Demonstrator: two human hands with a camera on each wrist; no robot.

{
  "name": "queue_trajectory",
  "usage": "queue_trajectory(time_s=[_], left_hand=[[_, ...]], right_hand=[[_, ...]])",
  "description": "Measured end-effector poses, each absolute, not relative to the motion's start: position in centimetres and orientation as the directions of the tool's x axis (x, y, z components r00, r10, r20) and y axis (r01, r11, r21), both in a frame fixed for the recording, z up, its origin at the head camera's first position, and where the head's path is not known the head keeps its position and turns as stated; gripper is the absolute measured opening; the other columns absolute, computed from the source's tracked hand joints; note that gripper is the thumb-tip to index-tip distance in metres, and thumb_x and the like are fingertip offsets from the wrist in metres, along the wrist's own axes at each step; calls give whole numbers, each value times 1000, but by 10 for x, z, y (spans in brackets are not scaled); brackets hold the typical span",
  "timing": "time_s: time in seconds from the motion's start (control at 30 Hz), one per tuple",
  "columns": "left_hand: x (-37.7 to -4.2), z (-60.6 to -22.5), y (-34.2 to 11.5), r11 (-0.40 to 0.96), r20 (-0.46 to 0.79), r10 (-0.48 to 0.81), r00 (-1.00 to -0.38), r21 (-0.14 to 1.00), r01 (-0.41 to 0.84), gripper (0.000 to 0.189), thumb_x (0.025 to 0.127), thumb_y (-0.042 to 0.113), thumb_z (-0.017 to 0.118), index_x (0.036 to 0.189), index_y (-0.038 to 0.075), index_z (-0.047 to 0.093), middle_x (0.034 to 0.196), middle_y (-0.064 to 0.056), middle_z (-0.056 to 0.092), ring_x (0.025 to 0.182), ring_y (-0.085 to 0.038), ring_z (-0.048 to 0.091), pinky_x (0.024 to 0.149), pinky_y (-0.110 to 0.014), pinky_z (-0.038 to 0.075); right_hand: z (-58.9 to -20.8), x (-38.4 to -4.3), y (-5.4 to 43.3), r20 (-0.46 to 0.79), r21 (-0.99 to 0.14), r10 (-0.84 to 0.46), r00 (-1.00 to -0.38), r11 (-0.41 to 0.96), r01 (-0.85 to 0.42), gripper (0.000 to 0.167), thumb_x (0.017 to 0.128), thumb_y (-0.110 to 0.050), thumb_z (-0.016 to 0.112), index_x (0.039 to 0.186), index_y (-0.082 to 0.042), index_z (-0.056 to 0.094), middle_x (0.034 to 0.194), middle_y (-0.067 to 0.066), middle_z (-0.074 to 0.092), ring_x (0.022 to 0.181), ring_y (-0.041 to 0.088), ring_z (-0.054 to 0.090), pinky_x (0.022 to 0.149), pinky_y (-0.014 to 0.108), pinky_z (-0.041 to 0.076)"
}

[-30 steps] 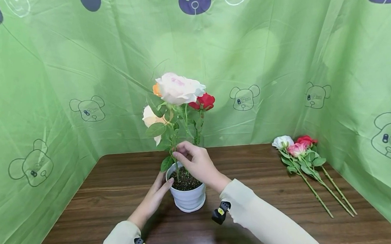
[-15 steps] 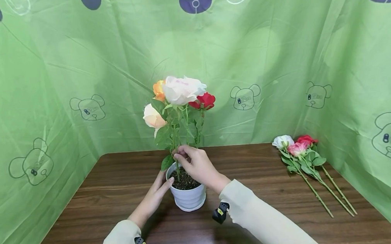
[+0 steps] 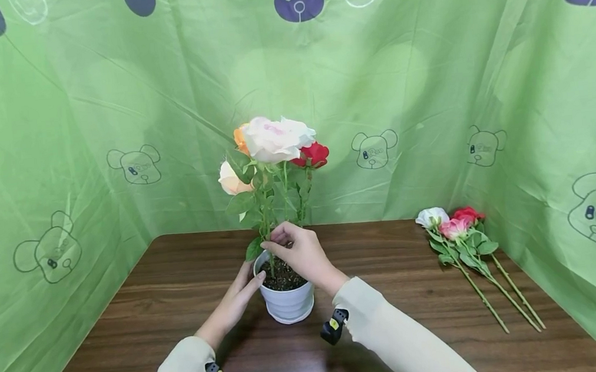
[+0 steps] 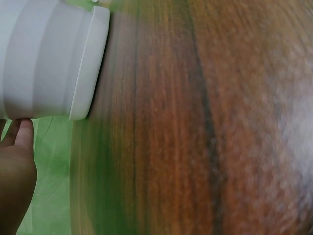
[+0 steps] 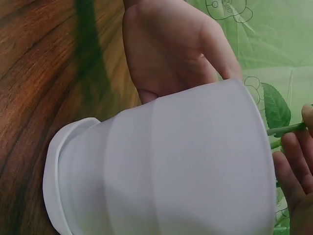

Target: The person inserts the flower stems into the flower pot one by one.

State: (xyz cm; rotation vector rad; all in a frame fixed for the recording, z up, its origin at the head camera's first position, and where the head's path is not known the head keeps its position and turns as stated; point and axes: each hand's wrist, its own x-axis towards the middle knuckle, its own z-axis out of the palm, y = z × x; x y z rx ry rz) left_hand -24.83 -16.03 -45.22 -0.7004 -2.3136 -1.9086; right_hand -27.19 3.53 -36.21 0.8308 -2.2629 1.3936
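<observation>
A white flower pot [image 3: 287, 302] filled with dark soil [image 3: 283, 277] stands on the table. Several roses rise from it: a large white-pink rose [image 3: 276, 140] in front, a red rose [image 3: 315, 155], an orange one [image 3: 241, 139] and a peach one [image 3: 232, 179]. My left hand [image 3: 232, 304] holds the pot's left side, thumb at the rim and fingers reaching behind; the right wrist view shows its palm beside the pot [image 5: 195, 147]. Just above the soil my right hand [image 3: 304, 253] pinches a green stem [image 5: 288, 129], apparently the white-pink rose's. Its other fingers are partly hidden.
On the table's right side lie three loose roses: a white rose [image 3: 431, 217], a pink rose [image 3: 455, 228] and a red rose [image 3: 468, 213], stems toward the front. Green printed cloth [image 3: 172, 90] hangs around the brown wooden table [image 3: 179, 285].
The white-pink rose has sunk slightly and swayed, with its leaves shifting. My right hand's fingertips have moved a little lower on the stem. The left hand stays on the pot.
</observation>
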Motion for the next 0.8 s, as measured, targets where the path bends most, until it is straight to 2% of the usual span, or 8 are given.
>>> queue_trajectory(time_s=[0.13, 0.5, 0.8], left_hand=[[-248, -452, -160, 130, 327, 302, -896, 917, 378, 58, 107, 24, 47, 158, 9, 24, 161, -18, 27, 148, -31, 19, 117, -54, 14], [-250, -454, -161, 141, 336, 298, -893, 910, 389, 55, 107, 24, 47, 156, 9, 28, 158, -17, 32, 146, -30, 24, 116, -53, 17], [-250, -454, -161, 144, 337, 304, -891, 908, 393, 55, 107, 24, 46, 158, 12, 26, 160, -15, 29, 147, -29, 22, 117, -53, 15]], right_hand=[[-363, -274, 36, 587, -657, -302, -751, 364, -660, 11, 91, -23, 77, 91, -15, 68, 82, -9, 70, 77, 3, 64, 68, 25, 55], [-366, -274, 39, 650, -494, -383, -656, 443, -748, 8, 95, -17, 71, 96, -9, 70, 87, -2, 73, 79, 6, 66, 72, 23, 54], [-367, -272, 41, 662, -442, -419, -621, 452, -775, 7, 96, -14, 69, 97, -7, 68, 86, -1, 72, 79, 8, 67, 73, 23, 55]])
